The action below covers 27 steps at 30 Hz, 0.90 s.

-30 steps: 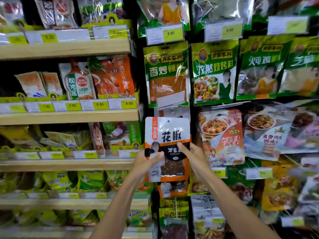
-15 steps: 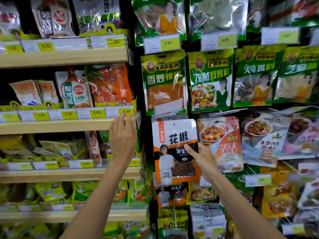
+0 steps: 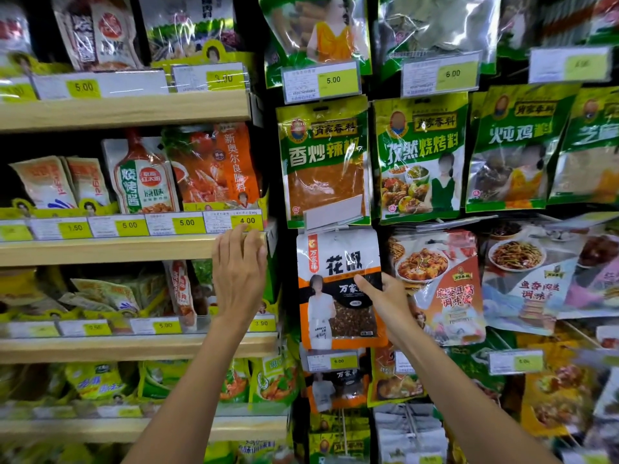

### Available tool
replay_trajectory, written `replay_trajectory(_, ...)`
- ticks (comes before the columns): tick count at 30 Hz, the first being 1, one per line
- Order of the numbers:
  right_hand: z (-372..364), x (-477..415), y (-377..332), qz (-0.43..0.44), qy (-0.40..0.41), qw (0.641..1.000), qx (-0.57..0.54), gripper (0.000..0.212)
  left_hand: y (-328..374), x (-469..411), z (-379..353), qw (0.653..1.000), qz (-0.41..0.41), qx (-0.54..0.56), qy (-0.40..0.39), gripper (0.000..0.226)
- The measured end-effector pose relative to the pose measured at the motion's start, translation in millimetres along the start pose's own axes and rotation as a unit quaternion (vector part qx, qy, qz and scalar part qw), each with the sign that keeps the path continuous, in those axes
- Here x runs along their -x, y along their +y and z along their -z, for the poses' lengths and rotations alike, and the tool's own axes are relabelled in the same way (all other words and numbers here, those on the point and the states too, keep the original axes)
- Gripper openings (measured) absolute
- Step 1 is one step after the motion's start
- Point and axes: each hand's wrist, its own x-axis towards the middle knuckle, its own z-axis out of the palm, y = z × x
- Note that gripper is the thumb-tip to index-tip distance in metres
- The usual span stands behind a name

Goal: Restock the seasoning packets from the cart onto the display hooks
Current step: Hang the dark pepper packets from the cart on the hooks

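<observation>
Seasoning packet (image 3: 338,289) sits upright in the middle column of the display, just right of the wooden shelves, pinched at its right edge by the right hand (image 3: 390,306): the thumb (image 3: 365,286) lies across the front on the black band and the fingers pass behind the edge, out of sight. The left hand (image 3: 239,276) is flat, fingers straight and close together, their tips resting on the front edge of the wooden shelf (image 3: 117,251) just below the 4.00 price tag (image 3: 246,221); it holds nothing. The packet is white on top with an orange strip and bold black characters, black across the middle, orange-bordered, with a clear window showing dark reddish-brown grains. Its top is tucked under a clear tag holder (image 3: 335,212) at the foot of the green chilli packet (image 3: 323,162), so whether it is on a hook I cannot tell. Below it hang a 6.00 price tag (image 3: 330,361) and a matching packet (image 3: 335,390). On the left, the shelves carry standing sauce pouches (image 3: 144,175); on the right hang more green packets (image 3: 420,155).
</observation>
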Motion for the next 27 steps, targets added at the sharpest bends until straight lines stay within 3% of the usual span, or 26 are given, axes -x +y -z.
replay_trajectory(9,-11.3,-22.8,7.9,-0.009,0.038,0.998,0.055,0.007,2.3,0.9,-0.6,1.000,0.006,-0.007,0.001,0.021)
replay_trajectory(13,-15.5,-29.6,7.6,-0.010,0.046,0.991,0.126,0.039,2.1,0.4,0.6,1.000,0.011,-0.011,-0.004,0.020)
replay_trajectory(19,-6.5,6.4,15.8,0.082,0.114,0.973,0.185,0.047,7.3,1.2,10.1,1.000,0.028,0.007,0.003,0.024)
replay_trajectory(22,-1.0,15.7,18.4,0.109,0.095,0.975,0.170,0.048,25.8,11.7,14.5,0.999,0.007,0.037,0.026,0.024)
replay_trajectory(25,-2.5,7.0,13.1,0.101,0.062,0.980,0.159,0.058,58.8,27.7,10.8,0.976,0.075,0.184,-0.085,0.023)
replay_trajectory(27,-6.8,-5.1,8.9,0.089,0.051,0.983,0.154,0.068,74.1,30.4,2.5,0.914,0.212,0.291,-0.189,0.032)
